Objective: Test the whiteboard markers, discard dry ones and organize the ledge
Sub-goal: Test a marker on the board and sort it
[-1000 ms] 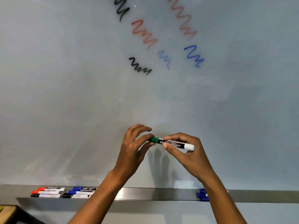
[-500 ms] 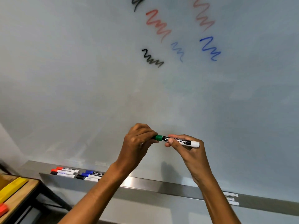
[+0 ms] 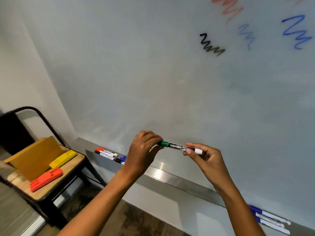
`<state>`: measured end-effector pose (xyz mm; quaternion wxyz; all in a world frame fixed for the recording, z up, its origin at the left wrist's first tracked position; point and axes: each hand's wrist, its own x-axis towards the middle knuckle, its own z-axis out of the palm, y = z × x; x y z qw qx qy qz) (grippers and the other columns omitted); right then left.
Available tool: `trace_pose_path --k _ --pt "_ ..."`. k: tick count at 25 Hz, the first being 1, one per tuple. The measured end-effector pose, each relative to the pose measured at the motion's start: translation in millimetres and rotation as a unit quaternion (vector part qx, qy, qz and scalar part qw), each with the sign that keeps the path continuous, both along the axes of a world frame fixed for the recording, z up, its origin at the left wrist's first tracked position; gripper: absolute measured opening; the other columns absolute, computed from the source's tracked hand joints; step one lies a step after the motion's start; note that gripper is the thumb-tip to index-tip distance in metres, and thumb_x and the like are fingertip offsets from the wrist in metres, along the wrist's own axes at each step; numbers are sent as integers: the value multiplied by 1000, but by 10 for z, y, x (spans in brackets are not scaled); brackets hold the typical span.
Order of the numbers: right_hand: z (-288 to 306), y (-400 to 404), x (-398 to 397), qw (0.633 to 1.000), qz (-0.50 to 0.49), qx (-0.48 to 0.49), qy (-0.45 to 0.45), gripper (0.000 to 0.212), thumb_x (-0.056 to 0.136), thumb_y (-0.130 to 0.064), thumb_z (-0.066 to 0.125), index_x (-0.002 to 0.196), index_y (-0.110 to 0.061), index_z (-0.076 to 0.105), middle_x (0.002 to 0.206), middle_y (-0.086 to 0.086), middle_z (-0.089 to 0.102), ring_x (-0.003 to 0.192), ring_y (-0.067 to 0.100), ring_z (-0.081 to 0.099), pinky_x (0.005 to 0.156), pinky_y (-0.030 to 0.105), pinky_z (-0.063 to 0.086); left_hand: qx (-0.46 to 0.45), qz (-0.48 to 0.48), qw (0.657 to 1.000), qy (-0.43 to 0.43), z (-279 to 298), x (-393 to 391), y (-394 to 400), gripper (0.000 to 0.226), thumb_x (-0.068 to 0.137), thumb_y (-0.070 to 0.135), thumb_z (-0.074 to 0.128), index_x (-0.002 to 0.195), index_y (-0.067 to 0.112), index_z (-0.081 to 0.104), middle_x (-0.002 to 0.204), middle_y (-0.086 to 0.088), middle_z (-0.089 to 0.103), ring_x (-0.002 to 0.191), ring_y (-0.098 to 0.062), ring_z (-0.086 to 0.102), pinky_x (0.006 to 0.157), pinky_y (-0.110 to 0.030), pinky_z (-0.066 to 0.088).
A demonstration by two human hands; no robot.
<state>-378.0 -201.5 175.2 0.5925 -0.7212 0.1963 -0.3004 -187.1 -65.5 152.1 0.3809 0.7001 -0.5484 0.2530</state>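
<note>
I hold a green marker (image 3: 179,146) level in front of the whiteboard (image 3: 153,74). My right hand (image 3: 204,160) pinches its white rear end. My left hand (image 3: 144,150) is closed around its green cap end, which is mostly hidden by the fingers. On the metal ledge (image 3: 170,178), red, black and blue markers (image 3: 109,154) lie grouped at the left. More blue markers (image 3: 269,218) lie at the right end. Black, red and blue squiggles (image 3: 211,46) mark the board above.
A chair (image 3: 51,181) with a wooden seat stands at the lower left. It carries a brown box (image 3: 34,157), a yellow eraser (image 3: 63,158) and an orange eraser (image 3: 46,179). A dark floor lies under the ledge.
The view has swung left and down, bringing the chair into sight. My left hand has closed fully over the marker's cap end; my right hand still holds the rear end.
</note>
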Motion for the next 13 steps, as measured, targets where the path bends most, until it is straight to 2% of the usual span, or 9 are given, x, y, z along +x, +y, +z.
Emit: trace_pose_path --k 2,5,7,9,13 --pt "-59 88 219 997 -11 -71 19 26 79 -40 70 101 -28 75 99 -11 75 100 4 66 82 16 52 9 31 999 16 13 76 180 34 92 34 62 117 12 69 121 -1 67 117 -23 57 89 -45 53" --pt "-183 292 594 975 -28 -219 -2 20 83 -40 66 102 -34 70 114 -15 64 112 7 57 87 20 52 54 78 995 44 11 202 526 60 93 44 60 146 19 44 155 -1 38 146 -19 29 115 -43 32" --pt "-253 486 855 965 -36 -260 -13 21 83 -39 68 103 -36 70 132 -12 54 126 7 45 92 17 43 71 105 989 74 -4 331 822 70 94 50 53 154 26 28 164 2 17 152 -16 10 118 -48 20" --pt "-315 734 1148 962 -33 -269 -18 24 82 -40 68 103 -32 72 145 -6 45 134 8 35 95 17 36 80 140 982 97 -52 512 1218 74 94 54 51 156 30 19 166 6 4 152 -14 0 118 -52 12" --pt "-446 1389 1798 962 3 -272 -33 27 80 -35 68 103 -23 75 152 -2 37 142 22 32 98 24 38 119 230 959 116 -198 907 2128 82 90 69 42 157 35 7 165 8 -9 151 -13 -9 118 -51 0"
